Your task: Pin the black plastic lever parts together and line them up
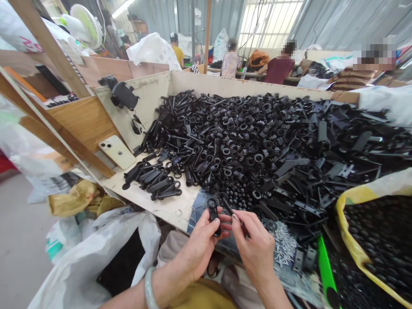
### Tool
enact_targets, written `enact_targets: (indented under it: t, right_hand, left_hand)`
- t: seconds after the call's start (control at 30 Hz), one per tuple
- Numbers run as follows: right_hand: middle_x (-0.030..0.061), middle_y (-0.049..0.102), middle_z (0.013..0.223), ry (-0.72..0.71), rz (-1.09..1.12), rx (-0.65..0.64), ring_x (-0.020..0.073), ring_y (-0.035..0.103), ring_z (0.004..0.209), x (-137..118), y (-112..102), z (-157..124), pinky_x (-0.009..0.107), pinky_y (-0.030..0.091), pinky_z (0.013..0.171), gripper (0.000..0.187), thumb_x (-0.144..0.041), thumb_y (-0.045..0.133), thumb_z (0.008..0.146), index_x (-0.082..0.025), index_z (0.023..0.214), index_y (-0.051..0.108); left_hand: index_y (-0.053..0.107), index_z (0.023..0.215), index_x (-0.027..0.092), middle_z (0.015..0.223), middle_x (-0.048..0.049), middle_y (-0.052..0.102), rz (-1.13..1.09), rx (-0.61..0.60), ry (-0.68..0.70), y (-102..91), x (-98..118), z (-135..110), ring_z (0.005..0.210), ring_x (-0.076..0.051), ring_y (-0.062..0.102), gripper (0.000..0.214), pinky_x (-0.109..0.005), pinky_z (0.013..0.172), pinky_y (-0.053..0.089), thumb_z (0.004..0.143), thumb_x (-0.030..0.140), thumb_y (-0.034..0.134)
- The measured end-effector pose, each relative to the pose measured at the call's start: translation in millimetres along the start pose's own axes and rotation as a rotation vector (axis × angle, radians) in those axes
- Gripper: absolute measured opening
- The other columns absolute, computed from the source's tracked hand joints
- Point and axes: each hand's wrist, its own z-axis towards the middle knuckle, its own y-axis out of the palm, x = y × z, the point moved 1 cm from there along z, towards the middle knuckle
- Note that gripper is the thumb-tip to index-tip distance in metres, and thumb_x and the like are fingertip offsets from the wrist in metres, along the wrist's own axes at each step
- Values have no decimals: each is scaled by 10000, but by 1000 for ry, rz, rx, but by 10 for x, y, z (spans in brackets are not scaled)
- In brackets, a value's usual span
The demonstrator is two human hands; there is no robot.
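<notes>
ribbed grey wall [354, 25]; barred window [273, 21] (brightly lit); tube light [122, 7], upper left; grey floor [22, 223]

Looks like a small factory workshop. Has corrugated grey metal walls [350, 25] and a bright, barred window [270, 21]. Shows a pale wooden surface [167, 210] heaped with loose black plastic-looking parts [238, 137], a little pile of silvery metal screws [285, 244], a yellow-edged sack [373, 188] full of black balls [380, 240], and several people [278, 71] in a row beyond.

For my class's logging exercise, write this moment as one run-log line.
left hand: holds black part | right hand: holds thin black piece | nearby: heaped black parts, silver fasteners, phone
</notes>
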Motion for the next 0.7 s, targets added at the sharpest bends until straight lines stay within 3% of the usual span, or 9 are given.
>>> enact_targets:
  t: [0.17,0.33,0.53,0.7]
  right_hand:
    - [10,763,823,-18,127,-44,121,706,565,-4,-95,-20,201,562,559,123,-246,547,1037,-217,1058,665]
    - [53,759,949,-49,155,-69,147,738,695,-94,-118,-39,236,617,655,169,-245,586,1024,-219,1148,698]
    - [81,754,1041,-73,174,-64,174,776,862,-172,-50,-123,230,647,708,255,-212,605,1010,-230,1233,729]
    - [96,752,1075,-104,164,-20,181,777,925,-232,1,-186,226,651,738,278,-189,597,1013,-223,1259,722]
  left_hand:
    - [690,1052,204,969,-30,698,44,60,23,13,29,-1,839,-165,584,304,-321,843,435,809,336,818]
    - [713,1090,223,1068,-24,698,40,51,28,48,36,-10,951,-171,564,281,-282,821,423,828,308,769]
    - [750,1113,248,1217,-33,717,-49,71,1,42,15,9,1197,-234,578,310,-344,1029,436,812,320,763]
    - [755,1110,257,1225,-47,721,-40,102,-23,42,-15,2,1277,-241,570,326,-368,1145,405,816,390,799]
